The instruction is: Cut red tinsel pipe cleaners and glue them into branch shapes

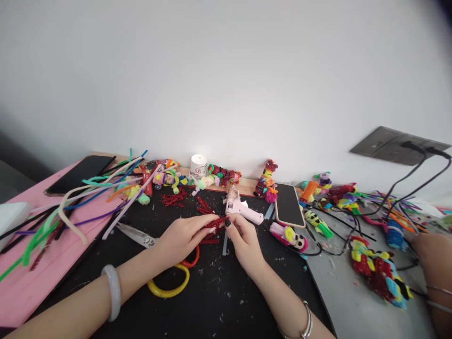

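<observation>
My left hand and my right hand meet over a black mat. Between their fingertips they pinch a red glittery pipe cleaner piece. More red pieces lie just beyond the hands. A pink glue gun rests right behind my right hand. Scissors with yellow and red handles lie under my left wrist.
Loose coloured pipe cleaners spread over a pink board at left, with a phone. Another phone, small pipe-cleaner figures, cables and a wall socket are at right. Another person's arm enters at far right.
</observation>
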`<state>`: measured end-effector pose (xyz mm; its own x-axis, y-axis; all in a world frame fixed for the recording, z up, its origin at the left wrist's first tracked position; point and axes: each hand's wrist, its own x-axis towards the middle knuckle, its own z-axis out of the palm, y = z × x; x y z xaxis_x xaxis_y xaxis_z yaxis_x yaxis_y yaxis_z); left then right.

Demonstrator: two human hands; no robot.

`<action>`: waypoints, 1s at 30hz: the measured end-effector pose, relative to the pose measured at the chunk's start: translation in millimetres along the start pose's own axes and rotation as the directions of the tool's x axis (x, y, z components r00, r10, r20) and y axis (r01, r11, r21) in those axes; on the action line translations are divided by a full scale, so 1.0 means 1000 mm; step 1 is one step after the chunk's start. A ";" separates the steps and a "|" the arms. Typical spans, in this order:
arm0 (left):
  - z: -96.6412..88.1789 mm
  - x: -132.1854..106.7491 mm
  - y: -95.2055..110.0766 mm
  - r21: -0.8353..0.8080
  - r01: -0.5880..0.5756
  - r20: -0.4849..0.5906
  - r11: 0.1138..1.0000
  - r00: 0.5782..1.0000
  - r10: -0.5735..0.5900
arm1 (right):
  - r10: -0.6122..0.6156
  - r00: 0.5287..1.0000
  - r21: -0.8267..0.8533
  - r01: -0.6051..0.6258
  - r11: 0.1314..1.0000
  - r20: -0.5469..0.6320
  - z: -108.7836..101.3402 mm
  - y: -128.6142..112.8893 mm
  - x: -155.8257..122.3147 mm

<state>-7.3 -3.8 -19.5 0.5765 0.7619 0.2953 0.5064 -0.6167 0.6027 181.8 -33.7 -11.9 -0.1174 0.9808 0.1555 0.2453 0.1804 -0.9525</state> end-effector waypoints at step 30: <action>-0.003 0.001 -0.004 0.097 -0.217 -0.033 0.971 0.975 0.221 | 0.028 0.998 -0.170 -0.017 0.985 0.060 -0.004 0.001 0.005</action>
<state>-10.9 -0.4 -19.1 0.6528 0.6127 0.4455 0.4289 -0.7837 0.4493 185.4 -28.7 -11.0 -0.1680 0.9793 0.1133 0.4077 0.1736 -0.8965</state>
